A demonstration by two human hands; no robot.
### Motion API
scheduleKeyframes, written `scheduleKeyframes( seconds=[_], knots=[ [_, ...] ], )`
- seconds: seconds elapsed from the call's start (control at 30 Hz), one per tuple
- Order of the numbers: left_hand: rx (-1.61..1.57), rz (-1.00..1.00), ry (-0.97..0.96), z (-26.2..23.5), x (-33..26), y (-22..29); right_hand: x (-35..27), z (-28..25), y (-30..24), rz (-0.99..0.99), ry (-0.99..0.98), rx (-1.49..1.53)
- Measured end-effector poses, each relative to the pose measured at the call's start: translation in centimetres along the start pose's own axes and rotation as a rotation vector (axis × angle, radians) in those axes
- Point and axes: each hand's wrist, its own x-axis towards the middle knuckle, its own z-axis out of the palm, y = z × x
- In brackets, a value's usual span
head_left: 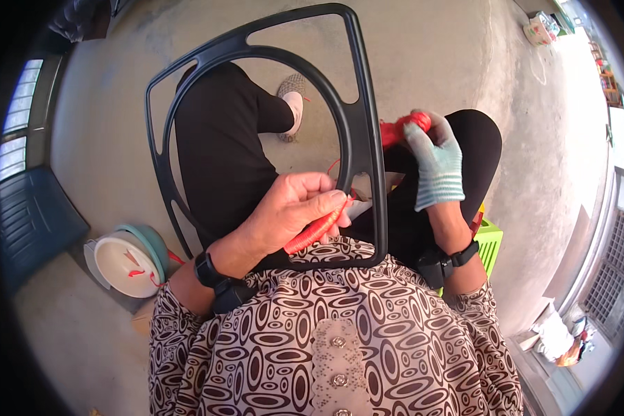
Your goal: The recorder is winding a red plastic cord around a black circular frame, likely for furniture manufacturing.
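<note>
A black frame (357,116), a round ring set inside a rounded rectangle, stands tilted over my lap. Red cord (317,229) is wound tightly round the lower part of the ring. My bare left hand (295,206) is closed on the ring there, its thumb pressed at the upper end of the winding. Right of the frame, my right hand (437,159), in a pale blue and white glove, grips a bundle of red cord (401,130). A thin red strand shows near the left fingertips; its full path is hidden.
A white basin (121,267) with red scraps sits in a teal one (154,244) at left, near a dark blue chair (38,225). A green plastic crate (491,243) is beside my right knee. A printed bucket (536,31) stands at far right on the concrete floor (423,55).
</note>
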Motion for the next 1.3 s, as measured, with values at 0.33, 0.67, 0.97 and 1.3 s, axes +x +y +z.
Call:
scheduleKeyframes(
  seconds=[0.33,0.67,0.97,1.3],
  knots=[
    [-0.243,0.004,-0.061,-0.5,0.9,-2.3,-0.7,6.3,-0.7,0.283,-0.758,0.322],
    [-0.228,0.16,-0.013,-1.4,2.1,-2.1,-1.6,3.6,-1.6,0.512,-0.549,0.711],
    [-0.254,0.269,0.113,-2.3,2.5,-2.7,-7.3,1.0,0.1,0.266,-0.713,0.443],
    [-0.383,0.289,0.068,-2.3,1.9,-2.6,-7.9,1.0,-0.4,0.297,-0.85,0.094]
  ],
)
